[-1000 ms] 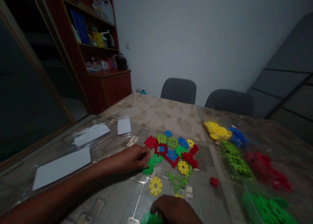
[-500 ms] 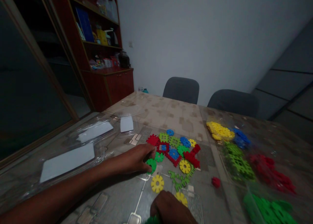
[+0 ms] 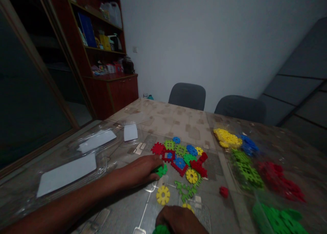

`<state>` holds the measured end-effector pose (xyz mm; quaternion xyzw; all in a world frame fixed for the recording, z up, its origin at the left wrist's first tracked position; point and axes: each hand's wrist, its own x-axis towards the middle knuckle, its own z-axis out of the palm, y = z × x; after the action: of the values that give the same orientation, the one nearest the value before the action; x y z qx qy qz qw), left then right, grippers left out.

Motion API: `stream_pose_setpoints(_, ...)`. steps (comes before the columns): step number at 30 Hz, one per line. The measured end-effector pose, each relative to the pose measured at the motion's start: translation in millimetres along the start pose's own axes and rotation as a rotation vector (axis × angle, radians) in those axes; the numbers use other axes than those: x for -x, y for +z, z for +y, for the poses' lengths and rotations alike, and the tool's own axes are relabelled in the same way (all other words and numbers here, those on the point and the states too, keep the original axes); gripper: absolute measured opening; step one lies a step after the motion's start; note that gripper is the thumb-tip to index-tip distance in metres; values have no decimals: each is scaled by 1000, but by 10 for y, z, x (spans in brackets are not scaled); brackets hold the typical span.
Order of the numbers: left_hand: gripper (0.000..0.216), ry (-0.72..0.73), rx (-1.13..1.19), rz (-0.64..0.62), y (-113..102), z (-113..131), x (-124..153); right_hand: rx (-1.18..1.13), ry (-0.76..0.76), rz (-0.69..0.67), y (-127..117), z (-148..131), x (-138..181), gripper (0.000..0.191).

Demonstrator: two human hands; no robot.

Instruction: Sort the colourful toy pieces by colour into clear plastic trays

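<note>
My left hand (image 3: 141, 171) reaches across the table with its fingers closed on a green gear-shaped plastic piece (image 3: 161, 170) at the left edge of a flat cluster of interlocking pieces (image 3: 182, 157) in red, blue, green and yellow. My right hand (image 3: 178, 221) rests at the bottom edge, fingers curled over another green piece (image 3: 160, 230). A yellow gear piece (image 3: 162, 194) lies between the two hands, and a green branching piece (image 3: 187, 189) is just right of it.
Clear bags of sorted pieces sit to the right: yellow (image 3: 226, 137), blue (image 3: 247, 146), light green (image 3: 246, 171), red (image 3: 279, 183), bright green (image 3: 279, 218). A loose red piece (image 3: 224, 191) lies alone. Clear plastic trays with white cards (image 3: 67, 174) lie left. Two grey chairs (image 3: 187, 94) stand behind the table.
My left hand has slid right and closed over the green gear pieces by the cluster. My right hand has shifted slightly at the bottom edge, still over its green piece.
</note>
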<state>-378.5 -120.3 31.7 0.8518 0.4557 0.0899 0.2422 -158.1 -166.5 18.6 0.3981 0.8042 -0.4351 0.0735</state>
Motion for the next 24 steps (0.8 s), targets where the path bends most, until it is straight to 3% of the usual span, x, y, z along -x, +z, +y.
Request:
stream_pose_setpoints(10,17,-49,41,-49,-135,66,55,-22,-92,-9,-40,79,-8,10)
stream_pose_setpoints(15,67,-128,149,-28,-109,10,22,39,-135,0,-172,20,106,17)
stream_pose_setpoints(19,42,-175,102,-26,-110,-20,10,92,-119,-20,-206,-12,139,23)
stream_pose_setpoints(24,33,-165,88,-1,-45,2,20,69,-134,47,-210,28,170,27)
